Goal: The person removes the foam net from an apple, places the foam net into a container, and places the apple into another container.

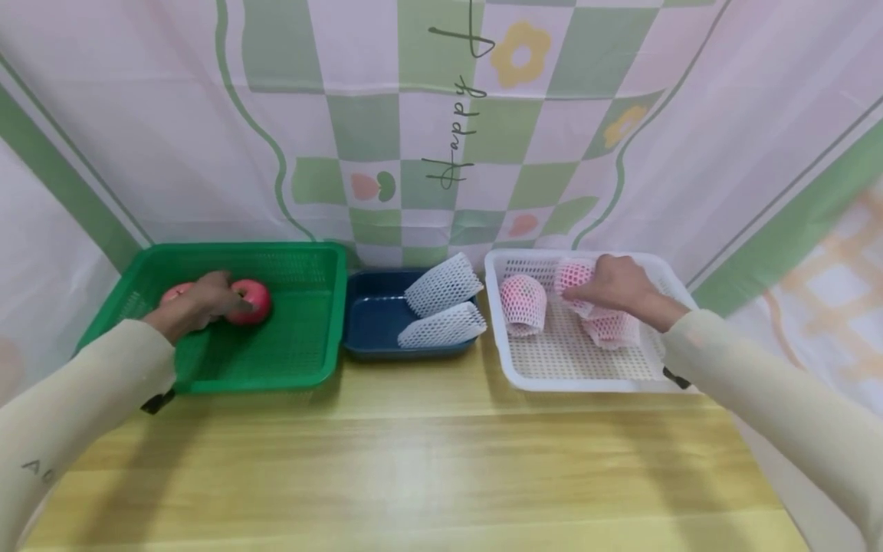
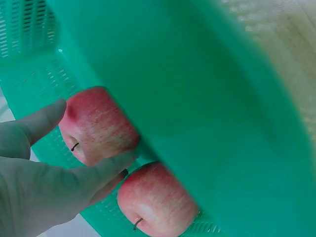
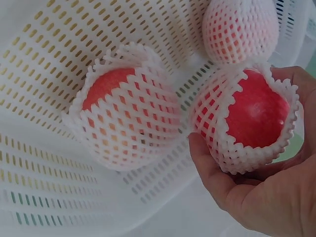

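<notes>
Red apple (image 2: 98, 123) pinched wide, L hand (image 2: 52, 185); netted apple (image 3: 257, 111) gripped, R hand (image 3: 274, 195).

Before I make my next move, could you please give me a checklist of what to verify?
1. Left hand has hold of an apple: ok, thumb and fingers on either side.
2. That apple lifted off the floor of the green basket: cannot tell.
3. Foam nets within the blue tray: ok, two lie there.
4. Right hand has hold of a netted apple: ok.
5. Net fully covering it: not ok, red skin shows at the opening.
</notes>
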`<state>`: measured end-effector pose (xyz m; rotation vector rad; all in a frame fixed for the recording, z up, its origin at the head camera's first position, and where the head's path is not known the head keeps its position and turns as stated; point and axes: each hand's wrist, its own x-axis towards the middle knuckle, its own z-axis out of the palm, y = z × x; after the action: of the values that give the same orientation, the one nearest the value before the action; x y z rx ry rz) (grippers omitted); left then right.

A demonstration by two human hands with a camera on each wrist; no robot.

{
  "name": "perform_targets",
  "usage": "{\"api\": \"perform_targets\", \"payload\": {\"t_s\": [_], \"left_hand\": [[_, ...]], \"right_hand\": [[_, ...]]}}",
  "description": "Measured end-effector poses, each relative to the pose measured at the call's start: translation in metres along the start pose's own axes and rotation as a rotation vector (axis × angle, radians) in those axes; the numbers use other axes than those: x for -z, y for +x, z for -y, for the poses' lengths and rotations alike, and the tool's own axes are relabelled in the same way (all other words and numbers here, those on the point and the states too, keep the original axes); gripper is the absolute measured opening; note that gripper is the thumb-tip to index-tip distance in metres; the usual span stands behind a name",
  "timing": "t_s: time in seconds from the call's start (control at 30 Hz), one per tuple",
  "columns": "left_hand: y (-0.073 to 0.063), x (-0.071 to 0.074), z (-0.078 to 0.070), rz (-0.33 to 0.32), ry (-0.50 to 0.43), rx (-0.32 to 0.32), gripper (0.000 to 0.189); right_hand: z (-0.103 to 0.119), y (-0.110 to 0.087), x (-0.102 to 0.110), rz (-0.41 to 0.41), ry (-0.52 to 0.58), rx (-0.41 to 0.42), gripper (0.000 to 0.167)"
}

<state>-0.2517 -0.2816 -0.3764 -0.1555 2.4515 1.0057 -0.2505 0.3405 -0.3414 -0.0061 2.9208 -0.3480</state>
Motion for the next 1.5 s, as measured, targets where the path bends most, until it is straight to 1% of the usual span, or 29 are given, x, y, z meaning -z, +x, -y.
{"api": "perform_targets", "payload": {"t_s": [0.1,0.33,0.53,0.6,0.7,0.8,0.97,1.1,1.23,1.33,1.4,1.5], "left_hand": [[-0.001,0.0,-0.001,-0.01,0.019,-0.021,0.092],[-0.008,-0.003,-0.003,-0.081,0.085,-0.07,0.09],[-0.015,0.0,-0.004,-0.151,0.152,-0.101,0.093],[-0.017,0.001,-0.005,-0.165,0.167,-0.109,0.092],[-0.019,0.004,-0.008,-0.178,0.175,-0.103,0.092],[-0.022,0.006,-0.011,-0.185,0.169,-0.096,0.093],[-0.027,0.007,-0.017,-0.188,0.144,-0.123,0.094],[-0.034,0.005,-0.023,-0.19,0.157,-0.144,0.093],[-0.041,-0.001,-0.032,-0.176,0.144,-0.154,0.094],[-0.045,-0.008,-0.04,-0.161,0.123,-0.177,0.093],[-0.047,-0.013,-0.045,-0.157,0.137,-0.209,0.092],[-0.05,-0.021,-0.052,-0.159,0.185,-0.263,0.089]], "right_hand": [[0.0,-0.004,0.005,-0.001,0.004,0.008,0.058],[0.007,-0.01,0.011,-0.025,0.007,0.024,0.057],[0.019,-0.017,0.015,-0.066,0.013,0.085,0.056],[0.024,-0.019,0.017,-0.082,0.017,0.108,0.056],[0.03,-0.023,0.02,-0.093,0.024,0.134,0.059],[0.038,-0.029,0.024,-0.093,0.031,0.162,0.062],[0.058,-0.043,0.028,-0.103,0.052,0.227,0.062],[0.075,-0.054,0.026,-0.117,0.055,0.279,0.066],[0.089,-0.064,0.019,-0.126,0.046,0.325,0.069],[0.098,-0.072,0.013,-0.14,0.041,0.368,0.071],[0.104,-0.077,0.008,-0.15,0.043,0.392,0.07],[0.112,-0.084,0.0,-0.168,0.054,0.433,0.071]]}}
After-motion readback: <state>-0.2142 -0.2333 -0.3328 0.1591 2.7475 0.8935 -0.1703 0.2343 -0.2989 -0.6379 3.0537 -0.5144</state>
